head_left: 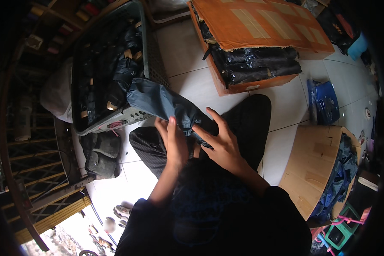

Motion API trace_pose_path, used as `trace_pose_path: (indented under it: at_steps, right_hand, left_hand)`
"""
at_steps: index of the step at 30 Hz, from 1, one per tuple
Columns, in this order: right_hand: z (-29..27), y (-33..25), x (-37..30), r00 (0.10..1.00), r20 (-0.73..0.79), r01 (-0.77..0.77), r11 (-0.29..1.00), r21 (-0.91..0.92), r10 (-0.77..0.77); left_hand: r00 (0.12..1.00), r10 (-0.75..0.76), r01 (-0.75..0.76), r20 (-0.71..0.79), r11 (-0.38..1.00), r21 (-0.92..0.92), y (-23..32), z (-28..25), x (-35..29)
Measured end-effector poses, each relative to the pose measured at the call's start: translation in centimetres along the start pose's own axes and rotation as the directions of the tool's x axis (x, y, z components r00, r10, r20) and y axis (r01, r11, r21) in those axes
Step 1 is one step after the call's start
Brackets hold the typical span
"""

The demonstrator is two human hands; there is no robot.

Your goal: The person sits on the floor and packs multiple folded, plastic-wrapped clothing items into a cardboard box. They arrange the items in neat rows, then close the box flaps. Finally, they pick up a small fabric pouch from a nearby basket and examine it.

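One dark blue folded garment point(164, 102) lies across the person's lap, its far end reaching up to touch the rim of the grey laundry basket point(146, 47), and both hands are on its near end. The left hand point(175, 143) has its fingers curled loosely around the cloth's edge, thumb side up, gripping a fold of it; the right hand point(222, 143) lies with fingers spread wide and flat over the fabric, pressing rather than clasping it. Three containers stand about the person on the white tiled floor point(187, 55). The laundry basket, to the left, is packed with many dark rolled or folded pieces, too many and too dim to count. One orange cardboard box point(260, 25), ahead, lies on its side with its mouth towards the person, showing about three layers of black plastic-wrapped bundles point(260, 64). One pale cardboard box point(311, 166), to the right, holds dark blue cloth point(341, 170) spilling at its open side. One blue plastic-wrapped packet point(324, 102) lies on the tiles between the two boxes, and two dark folded pieces point(102, 153) are stacked on the floor below the basket.
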State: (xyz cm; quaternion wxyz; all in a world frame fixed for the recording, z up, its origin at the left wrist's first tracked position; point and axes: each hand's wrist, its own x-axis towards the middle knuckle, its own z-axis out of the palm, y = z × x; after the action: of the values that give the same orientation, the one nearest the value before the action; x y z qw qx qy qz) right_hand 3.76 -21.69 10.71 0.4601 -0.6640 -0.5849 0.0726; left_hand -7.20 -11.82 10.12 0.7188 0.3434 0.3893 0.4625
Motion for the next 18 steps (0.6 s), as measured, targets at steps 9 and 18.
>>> trace_pose_path:
  at_steps: [9,18]
  right_hand:
    - [0.1,-1.1,1.3,1.0,0.024,-0.016,0.994,0.104,0.013]
    - [0.1,-1.1,0.8,0.998,0.052,-0.044,0.972,0.23,0.033]
  left_hand:
    - [0.938,-0.185,0.198,0.294,0.98,-0.016,1.5,1.3,0.4]
    - [0.908,-0.2,0.27,0.369,0.951,-0.149,0.2,0.2,0.0]
